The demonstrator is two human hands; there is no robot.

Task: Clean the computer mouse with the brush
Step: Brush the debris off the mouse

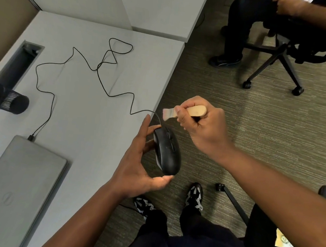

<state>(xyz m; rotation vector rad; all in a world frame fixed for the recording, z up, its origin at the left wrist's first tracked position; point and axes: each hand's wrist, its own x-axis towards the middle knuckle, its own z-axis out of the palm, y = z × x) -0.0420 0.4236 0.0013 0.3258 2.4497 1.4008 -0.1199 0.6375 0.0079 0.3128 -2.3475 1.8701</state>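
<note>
The mouse (pixel 166 151) is matt black plastic with a faint sheen, the brush (pixel 187 112) has a pale bare-wood handle and soft light bristles, the desk (pixel 88 127) is smooth matt grey, and the floor (pixel 260 118) is coarse ribbed carpet.

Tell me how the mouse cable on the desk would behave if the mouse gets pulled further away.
The cable looks thin and floppy: it lies in loose loops and kinks, so it would probably drag and straighten, not resist. Its far end is plugged in at the laptop, so a long pull on the mouse might tug there.
</note>
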